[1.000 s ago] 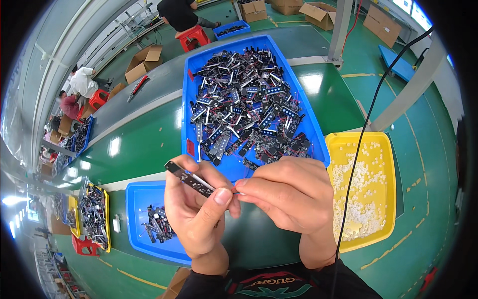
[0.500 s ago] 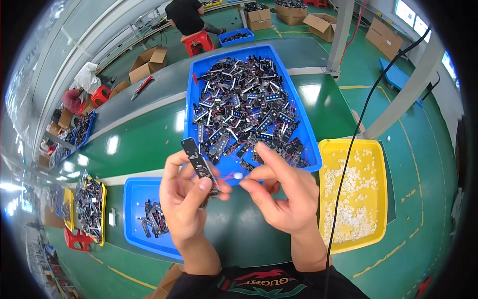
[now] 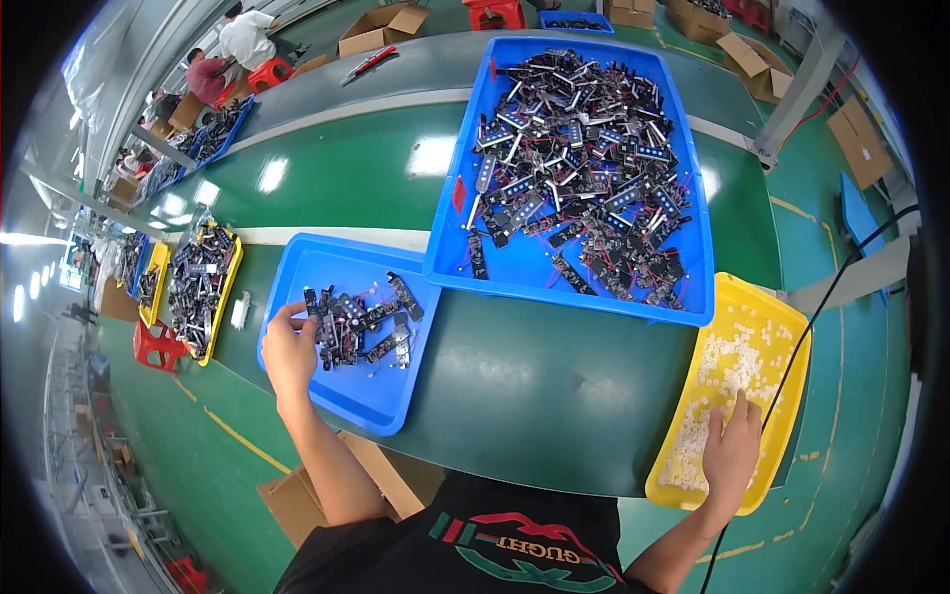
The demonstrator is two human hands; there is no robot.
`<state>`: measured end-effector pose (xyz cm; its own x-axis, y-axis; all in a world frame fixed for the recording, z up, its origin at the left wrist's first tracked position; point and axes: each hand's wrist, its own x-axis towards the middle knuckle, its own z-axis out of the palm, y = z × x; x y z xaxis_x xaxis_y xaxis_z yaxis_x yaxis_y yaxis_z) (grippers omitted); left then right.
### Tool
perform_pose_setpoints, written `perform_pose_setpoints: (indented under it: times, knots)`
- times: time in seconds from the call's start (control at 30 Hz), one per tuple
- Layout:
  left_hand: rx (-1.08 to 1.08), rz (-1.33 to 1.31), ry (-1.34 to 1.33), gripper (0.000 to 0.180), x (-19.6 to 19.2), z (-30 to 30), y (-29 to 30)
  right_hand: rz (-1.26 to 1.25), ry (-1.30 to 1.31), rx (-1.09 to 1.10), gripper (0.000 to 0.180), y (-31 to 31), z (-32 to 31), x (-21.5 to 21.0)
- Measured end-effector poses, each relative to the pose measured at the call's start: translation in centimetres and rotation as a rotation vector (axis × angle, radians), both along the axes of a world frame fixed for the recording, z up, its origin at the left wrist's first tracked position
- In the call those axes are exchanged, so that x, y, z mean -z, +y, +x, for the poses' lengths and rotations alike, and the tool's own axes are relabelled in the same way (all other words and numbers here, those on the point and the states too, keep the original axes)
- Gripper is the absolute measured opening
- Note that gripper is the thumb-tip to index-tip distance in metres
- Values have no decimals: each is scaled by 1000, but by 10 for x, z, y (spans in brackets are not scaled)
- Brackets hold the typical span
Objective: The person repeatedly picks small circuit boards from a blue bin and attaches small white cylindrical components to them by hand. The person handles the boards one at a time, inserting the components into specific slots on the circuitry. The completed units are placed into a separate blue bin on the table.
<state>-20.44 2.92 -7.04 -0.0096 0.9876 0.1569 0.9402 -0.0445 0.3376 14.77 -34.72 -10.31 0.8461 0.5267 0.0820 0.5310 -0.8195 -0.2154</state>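
Observation:
My left hand [image 3: 289, 356] is at the left side of a small blue tray [image 3: 381, 401], its fingertips closed on a narrow black circuit board [image 3: 312, 300]. Beside those fingers, several black boards [image 3: 346, 327] with thin wires lie in a loose heap. Far to the right, my right hand [image 3: 732, 453] reaches into a yellow tray [image 3: 727, 289]. Its fingers are stretched out and slightly apart, with the tips among small white ring-like pieces [image 3: 737, 366]. Whether a piece touches the fingertips is too small to tell.
A large blue tray [image 3: 515, 279] heaped with wired boards stands behind. A black cable [image 3: 813, 315] hangs across the yellow tray. An open cardboard box [image 3: 381, 475] sits below the table's front edge. At left is a yellow tray of boards [image 3: 203, 282]; people sit farther back.
My hands have parted from the middle, where the left held a board and the right was by its white connector. Left went to the small blue tray, right to the yellow one. The view shifted.

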Motion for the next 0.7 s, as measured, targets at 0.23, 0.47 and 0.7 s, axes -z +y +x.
perform_pose_setpoints:
  times: [0.23, 0.47, 0.7]
  knots:
    - [153, 235, -34, 32, -23, 70, -20, 18, 79, -26, 36, 2, -3, 0]
    - [722, 108, -212, 24, -17, 192, -30, 102, 110, -5, 11, 0, -1, 5]
    - [851, 19, 19, 35, 36, 275, 10, 240, -68, -37, 8, -2, -4, -5]
